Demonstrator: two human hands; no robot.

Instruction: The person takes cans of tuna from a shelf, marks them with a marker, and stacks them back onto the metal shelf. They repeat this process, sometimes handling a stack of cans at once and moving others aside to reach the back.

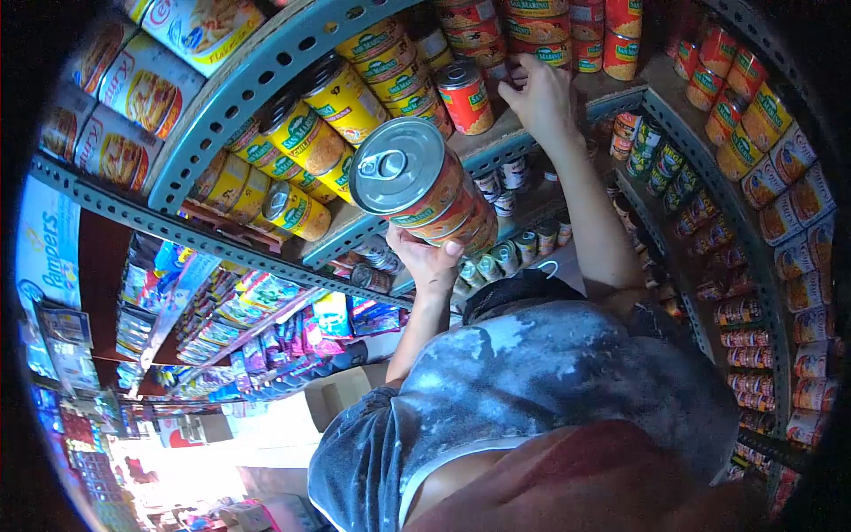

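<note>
A stack of several orange-red San Marino cans (443, 199) rests in my left hand (430, 264), tilted toward me, with a silver pull-tab lid on top. My fingers wrap around the lower end of the stack, the thumb in front. Up at the shelf, my right hand (544, 99) reaches in among the cans, its thumb and fingers bent and apart. Just left of it stands a red San Marino can (464, 97) near the shelf edge. Behind its fingertips are stacked orange cans (539, 31).
Yellow San Marino cans (341, 97) crowd the shelf on the left, one lying near the edge. A perforated metal shelf frame (239, 84) curves around me. White-labelled cans (146, 84) sit at upper left; more cans (780, 186) line the right side. Packets (257, 310) hang lower left.
</note>
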